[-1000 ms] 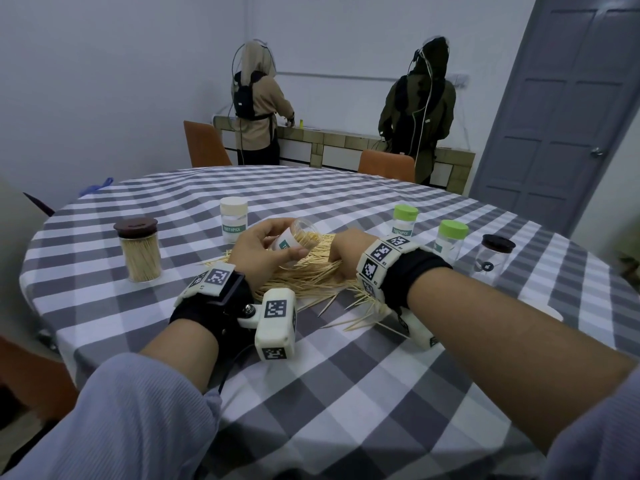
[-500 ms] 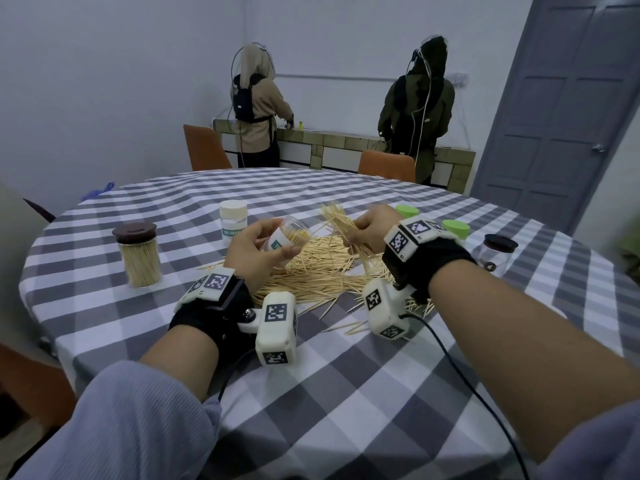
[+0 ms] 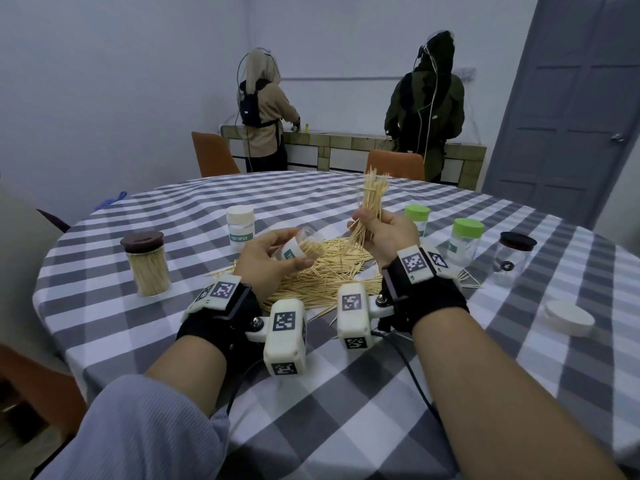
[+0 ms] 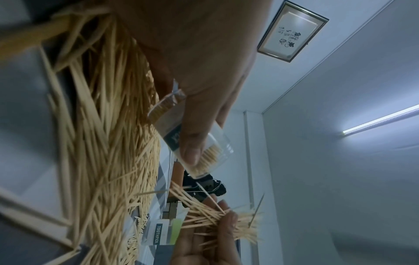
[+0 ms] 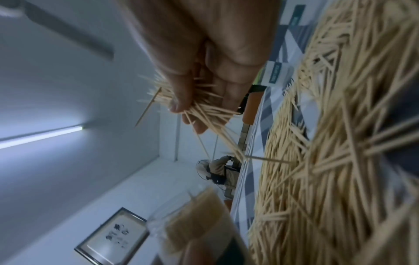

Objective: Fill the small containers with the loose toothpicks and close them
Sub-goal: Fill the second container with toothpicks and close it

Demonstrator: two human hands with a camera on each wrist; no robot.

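Lifted higher than half a second ago, a bundle of toothpicks [image 3: 372, 206] is now held upright at frame centre, gripped in the curled fingers of the right hand [image 3: 391, 237]. An open container [image 3: 304, 249] — tilted, partly filled with toothpicks — is gripped by the left hand [image 3: 266, 263] above the loose pile [image 3: 325, 271]. At left, a brown-lidded jar [image 3: 147, 263] is seen packed full; two green-lidded containers [image 3: 464, 240] stand at right.
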